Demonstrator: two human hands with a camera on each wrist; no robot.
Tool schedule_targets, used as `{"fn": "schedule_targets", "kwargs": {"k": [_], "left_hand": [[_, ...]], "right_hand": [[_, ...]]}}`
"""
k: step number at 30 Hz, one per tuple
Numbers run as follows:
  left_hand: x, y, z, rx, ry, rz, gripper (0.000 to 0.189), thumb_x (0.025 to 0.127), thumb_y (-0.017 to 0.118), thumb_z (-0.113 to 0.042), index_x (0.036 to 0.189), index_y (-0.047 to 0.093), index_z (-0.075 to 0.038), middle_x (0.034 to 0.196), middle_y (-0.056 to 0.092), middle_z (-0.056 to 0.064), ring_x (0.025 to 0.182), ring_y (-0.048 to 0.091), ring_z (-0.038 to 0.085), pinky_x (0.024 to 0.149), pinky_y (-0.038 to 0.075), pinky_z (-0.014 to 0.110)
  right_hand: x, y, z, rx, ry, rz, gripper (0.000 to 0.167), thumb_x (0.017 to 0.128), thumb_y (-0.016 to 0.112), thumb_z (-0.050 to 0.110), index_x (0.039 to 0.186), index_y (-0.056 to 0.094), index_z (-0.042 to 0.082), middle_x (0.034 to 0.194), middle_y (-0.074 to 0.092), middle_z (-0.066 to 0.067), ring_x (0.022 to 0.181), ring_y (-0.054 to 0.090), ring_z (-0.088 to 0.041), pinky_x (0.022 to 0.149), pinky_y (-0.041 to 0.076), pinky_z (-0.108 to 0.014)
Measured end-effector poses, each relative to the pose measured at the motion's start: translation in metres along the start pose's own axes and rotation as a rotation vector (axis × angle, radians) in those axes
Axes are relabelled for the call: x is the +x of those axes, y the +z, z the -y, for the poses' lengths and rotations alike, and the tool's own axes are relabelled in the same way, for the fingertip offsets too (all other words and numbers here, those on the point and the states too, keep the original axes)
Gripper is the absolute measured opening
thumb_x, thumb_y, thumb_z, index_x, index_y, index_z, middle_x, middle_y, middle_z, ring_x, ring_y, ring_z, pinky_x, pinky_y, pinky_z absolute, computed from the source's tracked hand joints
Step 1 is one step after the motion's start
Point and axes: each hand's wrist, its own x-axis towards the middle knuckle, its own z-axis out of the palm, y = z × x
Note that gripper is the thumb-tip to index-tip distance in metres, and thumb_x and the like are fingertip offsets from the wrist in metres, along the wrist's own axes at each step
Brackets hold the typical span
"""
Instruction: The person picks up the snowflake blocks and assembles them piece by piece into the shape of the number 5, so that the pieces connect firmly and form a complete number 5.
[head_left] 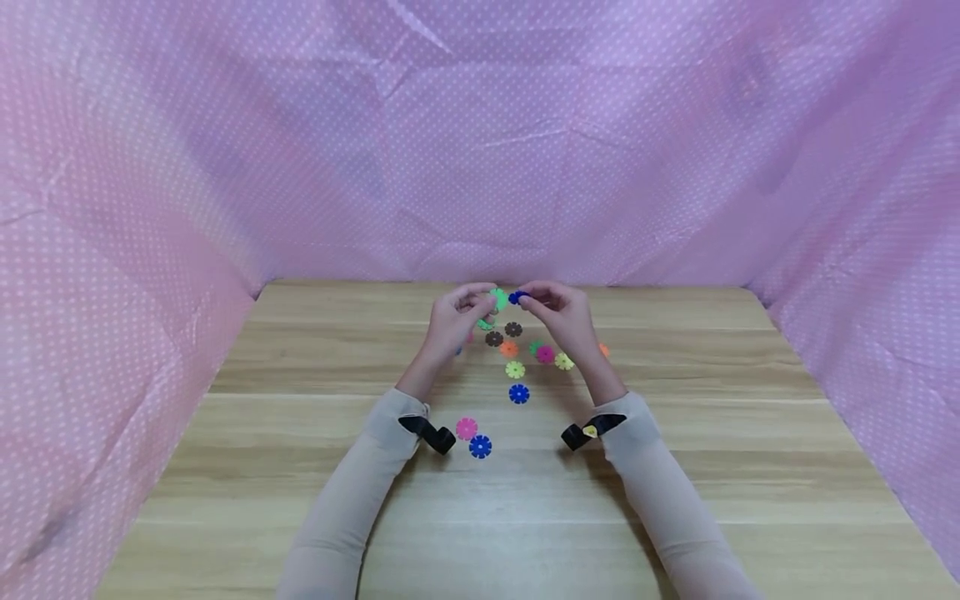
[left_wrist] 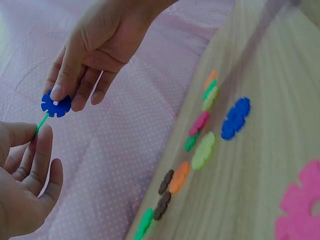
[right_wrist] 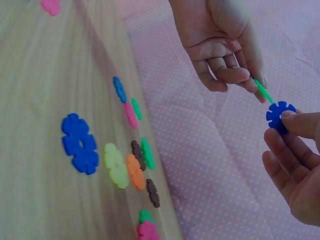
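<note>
Above the far side of the table, my left hand (head_left: pixel 456 321) pinches a green notched plastic disc (head_left: pixel 498 300) between thumb and fingers. Facing it, my right hand (head_left: pixel 564 315) pinches a dark blue notched disc (head_left: pixel 517 297). From the left wrist view, the green disc (left_wrist: pixel 42 123) appears edge-on, and its tip meets the rim of the blue disc (left_wrist: pixel 59 107). The right wrist view also shows the green disc (right_wrist: pixel 262 90) touching the blue disc (right_wrist: pixel 276 115) at a right angle or near it. How deep the slots engage cannot be told.
On the wooden table (head_left: pixel 480 533) lie several loose discs: blue (head_left: pixel 519 394), yellow-green (head_left: pixel 514 369), orange (head_left: pixel 509 349) and brown (head_left: pixel 493 339). Nearer me are a pink disc (head_left: pixel 467 429) and another blue disc (head_left: pixel 481 447). A pink dotted cloth (head_left: pixel 480 167) surrounds the table.
</note>
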Motion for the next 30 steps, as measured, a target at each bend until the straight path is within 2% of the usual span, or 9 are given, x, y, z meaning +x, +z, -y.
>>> {"fn": "schedule_targets", "kwargs": {"k": [3, 6, 10, 14, 17, 21, 26, 28, 30], "left_hand": [[0.003, 0.003, -0.002, -0.028, -0.004, -0.015, 0.031, 0.097, 0.071, -0.021, 0.124, 0.069, -0.006, 0.085, 0.072, 0.0, 0.079, 0.072, 0.019, 0.061, 0.055, 0.02], [0.007, 0.005, -0.003, -0.051, 0.005, -0.025, 0.03, 0.097, 0.072, -0.02, 0.123, 0.07, -0.005, 0.085, 0.073, 0.0, 0.077, 0.071, 0.016, 0.079, 0.063, 0.033], [0.012, 0.006, -0.002, -0.07, -0.012, -0.04, 0.026, 0.096, 0.072, -0.018, 0.12, 0.071, -0.006, 0.084, 0.073, -0.001, 0.076, 0.071, 0.015, 0.083, 0.063, 0.042], [0.014, 0.005, 0.004, -0.065, -0.04, -0.043, 0.026, 0.096, 0.072, -0.017, 0.12, 0.071, -0.006, 0.085, 0.073, -0.001, 0.084, 0.073, 0.03, 0.082, 0.064, 0.037], [0.014, 0.004, 0.01, -0.075, -0.05, -0.038, 0.029, 0.097, 0.071, -0.017, 0.122, 0.07, -0.004, 0.086, 0.073, 0.0, 0.094, 0.07, 0.043, 0.089, 0.062, 0.047], [0.015, 0.002, 0.016, -0.101, -0.055, -0.028, 0.031, 0.098, 0.069, -0.017, 0.125, 0.068, -0.002, 0.087, 0.072, 0.0, 0.098, 0.068, 0.047, 0.098, 0.054, 0.06], [0.014, 0.002, 0.018, -0.145, -0.04, 0.001, 0.031, 0.098, 0.068, -0.013, 0.125, 0.067, 0.002, 0.086, 0.072, -0.001, 0.09, 0.071, 0.038, 0.1, 0.052, 0.062], [0.013, 0.003, 0.016, -0.154, -0.035, 0.011, 0.029, 0.099, 0.068, -0.012, 0.124, 0.067, 0.003, 0.085, 0.072, -0.002, 0.083, 0.073, 0.029, 0.1, 0.052, 0.062], [0.012, 0.003, 0.014, -0.161, -0.033, 0.019, 0.028, 0.098, 0.067, -0.01, 0.123, 0.067, 0.002, 0.085, 0.073, -0.004, 0.078, 0.073, 0.019, 0.1, 0.053, 0.062]], "right_hand": [[0.003, 0.002, 0.0, 0.006, -0.021, -0.009, 0.015, 0.094, 0.071, 0.003, 0.107, 0.073, -0.005, 0.1, 0.072, -0.027, 0.083, 0.068, -0.005, 0.082, 0.059, -0.018], [0.006, 0.003, 0.0, 0.016, -0.032, -0.027, 0.015, 0.094, 0.071, 0.003, 0.107, 0.073, -0.005, 0.102, 0.073, -0.027, 0.084, 0.069, -0.004, 0.082, 0.059, -0.019], [0.009, 0.007, -0.004, 0.03, -0.044, -0.062, 0.016, 0.093, 0.073, 0.004, 0.106, 0.074, -0.005, 0.103, 0.073, -0.027, 0.084, 0.069, -0.004, 0.08, 0.059, -0.019], [0.008, 0.012, -0.013, 0.063, -0.043, -0.097, 0.014, 0.092, 0.073, 0.002, 0.104, 0.075, -0.005, 0.102, 0.073, -0.028, 0.082, 0.07, -0.005, 0.078, 0.059, -0.018], [0.006, 0.017, -0.018, 0.081, -0.028, -0.112, 0.015, 0.091, 0.074, 0.001, 0.104, 0.075, -0.007, 0.103, 0.073, -0.03, 0.083, 0.071, -0.007, 0.078, 0.06, -0.018], [0.003, 0.02, -0.018, 0.08, -0.006, -0.119, 0.017, 0.092, 0.072, -0.001, 0.106, 0.074, -0.01, 0.106, 0.072, -0.031, 0.086, 0.073, -0.018, 0.079, 0.059, -0.016], [-0.002, 0.02, 0.002, 0.044, -0.012, -0.135, 0.017, 0.091, 0.07, -0.007, 0.106, 0.07, -0.017, 0.104, 0.072, -0.033, 0.09, 0.07, -0.045, 0.078, 0.059, -0.016], [-0.004, 0.019, 0.014, 0.007, -0.021, -0.151, 0.017, 0.091, 0.071, -0.006, 0.104, 0.071, -0.017, 0.102, 0.072, -0.032, 0.089, 0.07, -0.043, 0.076, 0.058, -0.014], [-0.007, 0.019, 0.024, -0.025, -0.029, -0.168, 0.015, 0.091, 0.072, -0.004, 0.102, 0.072, -0.015, 0.101, 0.073, -0.03, 0.086, 0.072, -0.031, 0.074, 0.056, -0.013]]}}
